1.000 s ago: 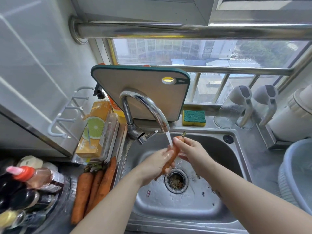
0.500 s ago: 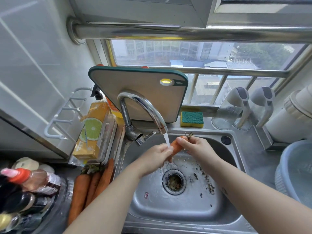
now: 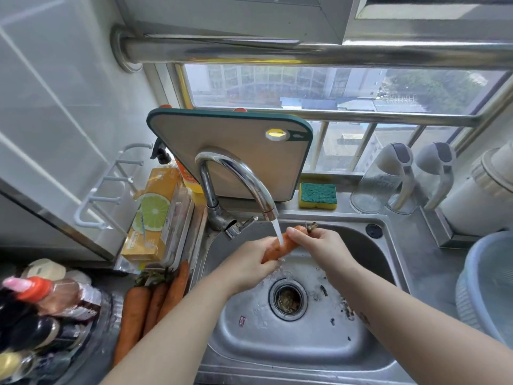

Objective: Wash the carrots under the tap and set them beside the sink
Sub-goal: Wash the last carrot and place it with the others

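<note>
An orange carrot (image 3: 283, 247) is held over the steel sink (image 3: 291, 343) under the stream from the chrome tap (image 3: 238, 176). My left hand (image 3: 249, 263) grips its lower, thinner end. My right hand (image 3: 319, 245) grips its thick end, and the dry stem stub sticks out beyond the fingers. Water hits the carrot between the two hands. Three more carrots (image 3: 150, 307) lie side by side on the counter left of the sink, stem ends pointing away from me.
A cutting board (image 3: 236, 140) leans behind the tap, with a green-and-yellow sponge (image 3: 317, 195) to its right. An orange lemon-print box (image 3: 154, 215) and sauce bottles (image 3: 44, 307) crowd the left counter. A pale blue basin (image 3: 488, 284) stands at right. Dirt specks lie around the drain (image 3: 288, 300).
Both hands lifted the carrot up toward the spout. It went from steeply tilted to lying flatter under the stream. More dirt specks lie on the sink floor.
</note>
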The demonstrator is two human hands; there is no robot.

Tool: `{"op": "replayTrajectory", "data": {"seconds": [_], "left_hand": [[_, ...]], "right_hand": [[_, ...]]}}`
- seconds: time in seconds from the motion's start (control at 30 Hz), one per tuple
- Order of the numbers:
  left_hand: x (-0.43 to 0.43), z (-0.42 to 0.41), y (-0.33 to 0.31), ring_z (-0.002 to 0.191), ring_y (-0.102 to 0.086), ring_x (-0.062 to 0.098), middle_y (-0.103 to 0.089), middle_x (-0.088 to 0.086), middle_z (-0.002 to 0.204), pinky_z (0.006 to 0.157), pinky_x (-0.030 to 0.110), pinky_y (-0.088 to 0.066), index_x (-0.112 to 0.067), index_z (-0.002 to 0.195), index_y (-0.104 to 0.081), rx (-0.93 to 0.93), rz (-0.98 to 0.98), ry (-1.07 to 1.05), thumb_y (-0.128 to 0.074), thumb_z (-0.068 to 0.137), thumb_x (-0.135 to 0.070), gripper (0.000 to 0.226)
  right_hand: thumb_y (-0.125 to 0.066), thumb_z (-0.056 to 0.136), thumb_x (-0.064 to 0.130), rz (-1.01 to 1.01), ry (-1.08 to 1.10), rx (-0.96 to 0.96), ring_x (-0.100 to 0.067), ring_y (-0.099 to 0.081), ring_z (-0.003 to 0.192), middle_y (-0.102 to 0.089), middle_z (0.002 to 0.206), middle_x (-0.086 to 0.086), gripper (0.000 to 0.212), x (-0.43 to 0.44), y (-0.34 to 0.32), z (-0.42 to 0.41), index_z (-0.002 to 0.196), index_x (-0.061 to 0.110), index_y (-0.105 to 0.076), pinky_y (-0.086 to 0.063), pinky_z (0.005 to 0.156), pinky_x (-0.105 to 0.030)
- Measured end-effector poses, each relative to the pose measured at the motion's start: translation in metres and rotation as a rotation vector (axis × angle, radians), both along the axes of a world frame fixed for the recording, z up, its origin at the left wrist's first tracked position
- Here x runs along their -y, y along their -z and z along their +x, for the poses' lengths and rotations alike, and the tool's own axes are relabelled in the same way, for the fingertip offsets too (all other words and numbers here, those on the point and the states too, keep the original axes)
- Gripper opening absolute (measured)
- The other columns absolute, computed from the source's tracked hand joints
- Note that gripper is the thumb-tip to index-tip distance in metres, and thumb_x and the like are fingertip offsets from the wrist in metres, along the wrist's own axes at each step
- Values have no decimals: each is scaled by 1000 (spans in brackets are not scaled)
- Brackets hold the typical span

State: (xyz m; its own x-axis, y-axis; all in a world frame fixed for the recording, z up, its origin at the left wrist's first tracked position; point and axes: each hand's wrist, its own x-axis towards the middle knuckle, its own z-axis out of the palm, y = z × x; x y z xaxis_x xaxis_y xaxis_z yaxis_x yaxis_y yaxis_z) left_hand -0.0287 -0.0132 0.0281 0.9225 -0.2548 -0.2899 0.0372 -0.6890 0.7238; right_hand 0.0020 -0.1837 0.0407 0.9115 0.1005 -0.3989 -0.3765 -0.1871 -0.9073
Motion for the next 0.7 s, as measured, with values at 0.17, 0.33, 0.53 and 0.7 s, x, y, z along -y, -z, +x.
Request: {"op": "replayTrajectory", "data": {"seconds": [0.17, 0.33, 0.53, 0.7], "left_hand": [[2, 2, -4, 85, -60, 10, -63, -12, 86, 77, 31, -45, -31, 97, -61, -41, -41, -1, -51, 93, -43, 16], [1, 2, 0, 60, -50, 14, -56, -10, 62, 65, 33, -41, -28, 77, -60, -182, -173, 35, -34, 84, -70, 50], [3, 10, -3, 48, -44, 10, -53, -1, 60, 50, 20, -36, -15, 82, -65, -386, -311, -50, -27, 100, -48, 53], [1, 18, -13, 47, -42, 10, -53, -5, 55, 47, 19, -34, -14, 80, -67, -430, -207, -64, -27, 100, -45, 55]], "right_hand": [[-72, 81, 35, -67, -207, 14, -5, -66, 86, -75, 86, 4, 22, 13, -4, 3, 91, 15, -74, -46, 80, -23], [-76, 79, 19, -105, -474, 101, 0, -64, 80, -72, 89, 3, 24, 31, -18, 7, 101, 13, -69, -47, 76, -14], [-80, 75, 17, -396, -682, 351, 5, -57, 70, -65, 86, 11, 28, 36, -31, 16, 96, 25, -63, -45, 69, -11], [-76, 74, 19, -716, -660, 666, -10, -61, 78, -66, 89, 13, 34, 36, -19, 10, 100, 30, -58, -51, 70, -29]]}}
